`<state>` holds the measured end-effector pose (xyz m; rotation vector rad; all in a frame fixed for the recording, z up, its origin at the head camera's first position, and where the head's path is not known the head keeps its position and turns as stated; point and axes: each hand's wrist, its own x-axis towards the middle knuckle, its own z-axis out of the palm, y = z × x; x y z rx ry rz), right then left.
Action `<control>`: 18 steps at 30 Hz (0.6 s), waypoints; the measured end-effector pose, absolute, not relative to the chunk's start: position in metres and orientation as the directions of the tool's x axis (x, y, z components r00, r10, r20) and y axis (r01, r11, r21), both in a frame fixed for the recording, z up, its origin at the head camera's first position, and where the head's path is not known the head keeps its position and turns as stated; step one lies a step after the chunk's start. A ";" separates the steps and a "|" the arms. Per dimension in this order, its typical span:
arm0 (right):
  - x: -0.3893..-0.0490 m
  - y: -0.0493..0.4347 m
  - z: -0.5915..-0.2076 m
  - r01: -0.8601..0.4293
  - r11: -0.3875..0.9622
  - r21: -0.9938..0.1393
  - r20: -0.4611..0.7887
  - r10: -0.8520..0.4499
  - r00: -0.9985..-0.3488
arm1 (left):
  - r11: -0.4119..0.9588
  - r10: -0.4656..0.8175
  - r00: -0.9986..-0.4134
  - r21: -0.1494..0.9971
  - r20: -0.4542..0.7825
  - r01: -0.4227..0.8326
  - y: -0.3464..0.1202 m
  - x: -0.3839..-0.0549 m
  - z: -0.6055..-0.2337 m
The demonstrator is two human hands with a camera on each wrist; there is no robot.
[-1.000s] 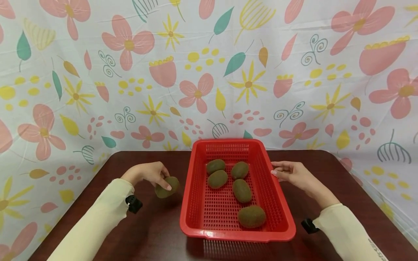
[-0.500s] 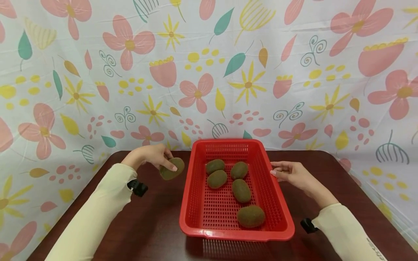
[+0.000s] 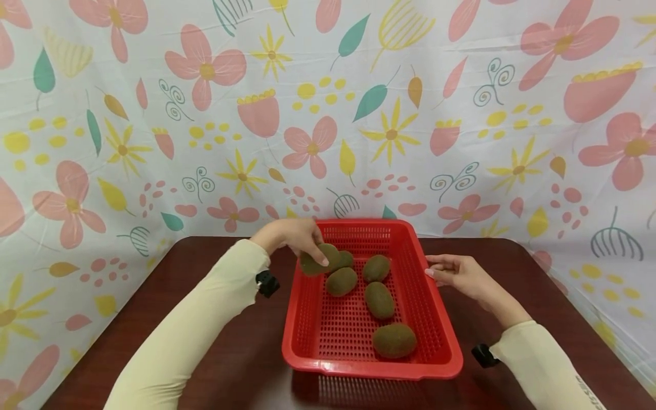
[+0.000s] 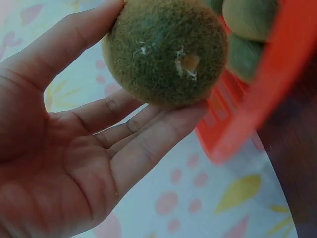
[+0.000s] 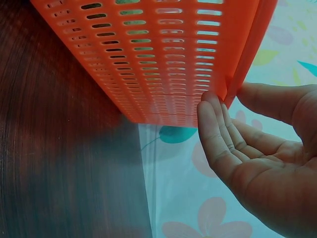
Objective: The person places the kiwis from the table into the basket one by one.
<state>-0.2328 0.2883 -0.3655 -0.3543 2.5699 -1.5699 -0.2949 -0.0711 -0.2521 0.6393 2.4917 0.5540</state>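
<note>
My left hand [image 3: 299, 234] holds a brown-green kiwi [image 3: 319, 261] between thumb and fingers, over the left side of the red plastic basket [image 3: 307, 364]. In the left wrist view the held kiwi [image 4: 166, 52] shows one end with a pale stem scar. Several kiwis lie in the basket, among them one kiwi [image 3: 341, 282] just below the held one and another kiwi [image 3: 394, 340] at the near right corner. My right hand [image 3: 461, 275] pinches the basket's right rim; in the right wrist view the thumb is at the rim and the fingers [image 5: 210, 119] lie against the slotted wall.
The basket stands on a dark reddish-brown table [image 3: 230, 353]. A white cloth [image 3: 318, 74] with a flower and leaf print hangs behind the table and along its sides. A black wrist device [image 3: 267, 283] sits at the left sleeve, another black wrist device [image 3: 484, 356] at the right.
My left hand has lifted the kiwi from low beside the basket and carried it up and right, across the left rim. The right hand stays at the right rim.
</note>
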 end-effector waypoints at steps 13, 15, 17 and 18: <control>-0.234 0.291 -0.368 -0.138 0.427 -0.894 0.027 -0.257 -0.966 | 0.803 0.594 -0.698 0.350 -0.399 0.483 -0.008 -0.292 -0.277; -0.234 0.291 -0.368 -0.141 0.426 -0.894 0.030 -0.257 -0.966 | 0.812 0.582 -0.700 0.338 -0.414 0.475 -0.002 -0.292 -0.281; -0.234 0.291 -0.368 -0.143 0.426 -0.894 0.031 -0.258 -0.966 | 0.822 0.569 -0.700 0.323 -0.432 0.469 0.004 -0.293 -0.286; -0.235 0.291 -0.368 -0.144 0.425 -0.894 0.032 -0.259 -0.965 | 0.827 0.562 -0.699 0.316 -0.442 0.465 0.006 -0.293 -0.289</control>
